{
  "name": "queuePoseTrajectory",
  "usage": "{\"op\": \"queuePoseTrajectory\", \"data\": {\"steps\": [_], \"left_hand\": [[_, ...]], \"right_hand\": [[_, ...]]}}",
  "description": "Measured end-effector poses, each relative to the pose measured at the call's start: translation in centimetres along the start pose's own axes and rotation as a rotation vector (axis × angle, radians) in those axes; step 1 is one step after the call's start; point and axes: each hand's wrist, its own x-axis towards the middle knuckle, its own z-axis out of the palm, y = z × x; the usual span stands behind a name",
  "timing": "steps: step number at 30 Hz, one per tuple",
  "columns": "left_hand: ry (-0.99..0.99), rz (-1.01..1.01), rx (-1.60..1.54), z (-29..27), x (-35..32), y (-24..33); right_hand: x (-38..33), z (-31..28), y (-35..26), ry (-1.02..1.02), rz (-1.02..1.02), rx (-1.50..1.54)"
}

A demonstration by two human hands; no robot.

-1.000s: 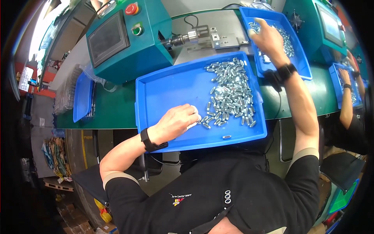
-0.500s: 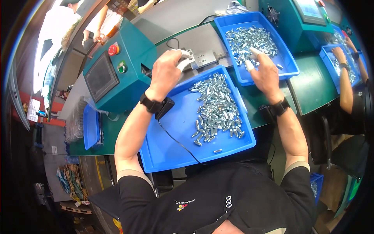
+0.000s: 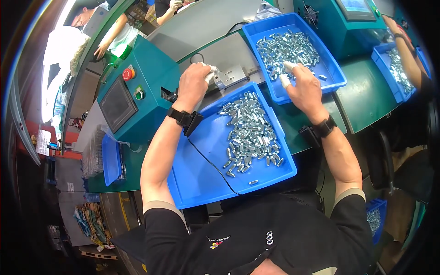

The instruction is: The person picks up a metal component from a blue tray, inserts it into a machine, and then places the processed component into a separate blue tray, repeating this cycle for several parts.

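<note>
From my remote view, I have the left hand (image 3: 192, 87) at the far side of the teal machine's metal fixture block (image 3: 233, 75), its white-covered fingertips drawn close together at the block's left end. The knuckles hide the tips' inner sides, so I cannot tell whether they pinch a part. The right hand (image 3: 305, 91) reaches over the near edge of the far blue tray (image 3: 336, 75). Its thumb and forefinger, also covered in white, stand a little apart, with a narrow gap showing; I cannot tell whether they touch the metal parts (image 3: 286, 48) below.

Those parts spread from the far tray's left edge across its middle, with one lying apart toward the near right corner. In the near blue tray (image 3: 201, 183), a second heap of parts (image 3: 252, 133) runs along the right edge from the far corner, and a single part (image 3: 253, 182) lies by the near edge. Left of that heap I see blue tray bottom, though a black cable (image 3: 208, 161) crosses it and the left forearm spans the tray's left side. The trays' rims sit close at the near tray's far right corner; green tabletop (image 3: 366, 96) shows beyond the far tray's right edge.
</note>
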Motion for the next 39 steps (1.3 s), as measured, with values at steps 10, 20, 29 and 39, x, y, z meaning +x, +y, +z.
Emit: {"op": "queuePoseTrajectory", "data": {"steps": [10, 20, 29, 39], "left_hand": [[0.113, 0.076, -0.043, -2.8, -6.3, 3.3], [0.005, -0.075, -0.375, -4.2, -16.6, 5.9], [0.056, -0.128, -0.444, -3.3, -17.8, 5.3], [0.009, -0.146, -0.496, -3.2, -17.9, 5.3]], "right_hand": [[1.9, 1.9, -5.5, -0.318, 0.12, 0.514], [4.0, 7.8, -9.5, -0.695, 0.29, 0.994], [4.3, 9.0, -11.2, -0.731, 0.268, 0.968], [4.6, 9.5, -12.5, -0.726, 0.291, 0.934]]}}
